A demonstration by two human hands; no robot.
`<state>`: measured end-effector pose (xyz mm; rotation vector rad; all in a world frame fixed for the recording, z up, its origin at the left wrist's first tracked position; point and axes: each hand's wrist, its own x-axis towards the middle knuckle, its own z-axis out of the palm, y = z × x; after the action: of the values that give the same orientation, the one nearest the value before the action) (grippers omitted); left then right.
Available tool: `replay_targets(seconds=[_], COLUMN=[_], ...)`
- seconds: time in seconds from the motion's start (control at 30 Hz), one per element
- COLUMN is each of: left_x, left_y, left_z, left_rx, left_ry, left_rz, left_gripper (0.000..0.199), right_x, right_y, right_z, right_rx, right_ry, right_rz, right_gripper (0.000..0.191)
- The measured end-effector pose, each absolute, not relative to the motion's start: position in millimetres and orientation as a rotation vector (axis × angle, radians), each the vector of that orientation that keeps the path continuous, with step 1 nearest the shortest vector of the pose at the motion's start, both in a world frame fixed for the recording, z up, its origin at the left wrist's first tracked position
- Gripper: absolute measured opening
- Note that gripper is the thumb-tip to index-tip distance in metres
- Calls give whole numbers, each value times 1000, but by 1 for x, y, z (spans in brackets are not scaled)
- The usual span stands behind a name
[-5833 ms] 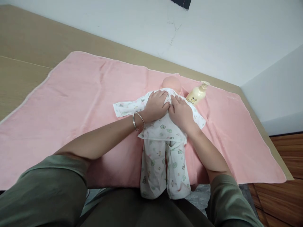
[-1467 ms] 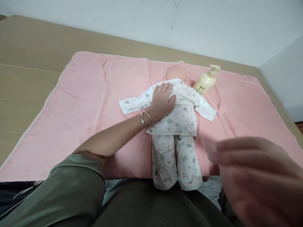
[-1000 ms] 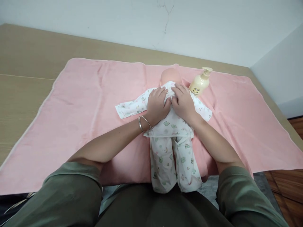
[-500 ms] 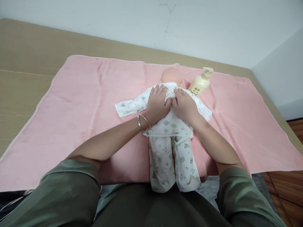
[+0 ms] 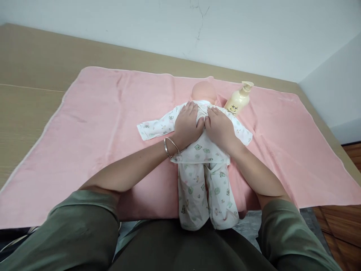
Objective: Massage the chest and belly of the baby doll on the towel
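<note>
A baby doll (image 5: 207,150) in white printed top and trousers lies on a pink blanket (image 5: 93,113), its bald head at the far end and its legs over the near edge. My left hand (image 5: 188,124) rests flat on the left side of the doll's upper back, a silver bangle at the wrist. On the right side of the upper back lies my right hand (image 5: 220,127), also flat. The two thumbs point at each other and nearly touch. Neither hand holds anything.
A cream pump bottle (image 5: 238,99) leans on the blanket right of the doll's head. Under the blanket is a wooden table (image 5: 34,56), with a pale wall (image 5: 141,26) behind it. Wooden flooring shows at the lower right.
Both hands have shifted very slightly toward me on the doll's upper back. The doll and the bottle are in nearly the same place.
</note>
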<state>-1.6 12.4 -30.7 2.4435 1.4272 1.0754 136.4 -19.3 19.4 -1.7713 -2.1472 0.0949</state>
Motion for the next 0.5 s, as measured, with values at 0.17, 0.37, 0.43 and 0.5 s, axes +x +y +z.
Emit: replay_targets(seconds=[0.17, 0.37, 0.43, 0.5], left_x=[1, -1, -2, -2], left_y=[4, 13, 17, 20], left_z=[-26, -27, -28, -29], left_rx=[2507, 2401, 2398, 2406], left_ry=[1411, 1456, 1436, 1420], left_rz=[1106, 1048, 1027, 1038], left_gripper=[47, 52, 55, 55], right_x=[153, 143, 138, 137], right_y=[5, -10, -19, -21], right_z=[15, 20, 24, 26], right_rx=[-1749, -1808, -1805, -1805], right_ry=[-2136, -2132, -2140, -2158], right_rz=[257, 158, 110, 98], right_gripper=[57, 54, 52, 51])
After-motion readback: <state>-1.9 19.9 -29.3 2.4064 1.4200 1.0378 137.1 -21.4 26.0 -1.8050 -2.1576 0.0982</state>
